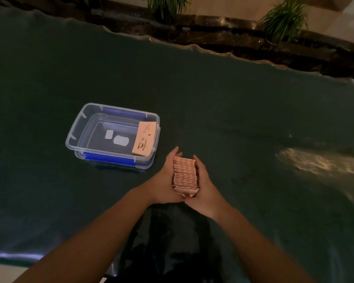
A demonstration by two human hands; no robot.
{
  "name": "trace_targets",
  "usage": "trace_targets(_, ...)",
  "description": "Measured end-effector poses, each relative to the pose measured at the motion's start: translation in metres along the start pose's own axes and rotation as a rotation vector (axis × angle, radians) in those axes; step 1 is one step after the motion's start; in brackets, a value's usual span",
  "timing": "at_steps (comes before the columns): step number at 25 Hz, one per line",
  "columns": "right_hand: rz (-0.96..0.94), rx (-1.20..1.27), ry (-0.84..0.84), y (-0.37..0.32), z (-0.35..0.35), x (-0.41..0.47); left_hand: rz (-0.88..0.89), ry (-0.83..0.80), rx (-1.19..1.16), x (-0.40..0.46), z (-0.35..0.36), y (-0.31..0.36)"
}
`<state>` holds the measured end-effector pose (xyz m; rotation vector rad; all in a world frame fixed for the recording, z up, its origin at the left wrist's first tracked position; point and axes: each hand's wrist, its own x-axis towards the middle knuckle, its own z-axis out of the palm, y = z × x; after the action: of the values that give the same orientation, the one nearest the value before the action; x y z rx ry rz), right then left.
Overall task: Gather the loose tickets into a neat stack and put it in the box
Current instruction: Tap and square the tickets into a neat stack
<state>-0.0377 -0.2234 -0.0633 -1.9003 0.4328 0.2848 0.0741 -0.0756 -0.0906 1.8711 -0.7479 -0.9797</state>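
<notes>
A stack of pale pink tickets (185, 174) stands on edge between my two hands, just above the dark table. My left hand (165, 180) presses its left side and my right hand (202, 186) presses its right side, thumbs meeting at the near end. To the left and farther away sits a clear plastic box (90, 127) with blue latches. One batch of pink tickets (145, 138) with a coffee-cup print leans against the box's right inner wall.
The dark green table (233, 119) stretches wide on all sides, with a bright glare patch (319, 162) at the right. Its far edge runs diagonally past potted plants (284, 19). Two white labels (117, 138) show on the box's floor.
</notes>
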Motion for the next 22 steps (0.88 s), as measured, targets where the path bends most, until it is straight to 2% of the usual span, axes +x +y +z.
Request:
trace_targets(4, 0.031, 0.045, 0.008, 0.008, 0.013, 0.009, -0.064, -0.031, -0.008, 0.0, 0.006, -0.007)
trace_targets(9, 0.07, 0.07, 0.04, 0.013, 0.015, 0.019, -0.157, 0.062, -0.096, 0.0, 0.006, -0.001)
trace_targets(15, 0.094, 0.235, 0.032, 0.019, 0.005, 0.01, -0.158, 0.108, -0.231, -0.007, 0.001, 0.003)
trace_targets(18, 0.182, 0.462, 0.069, 0.031, 0.004, 0.002, -0.179, 0.138, -0.364, -0.008, -0.001, 0.006)
trace_targets(22, 0.259, 0.927, -0.014, 0.036, 0.011, -0.006, -0.221, 0.081, -0.517, -0.009, 0.004, 0.025)
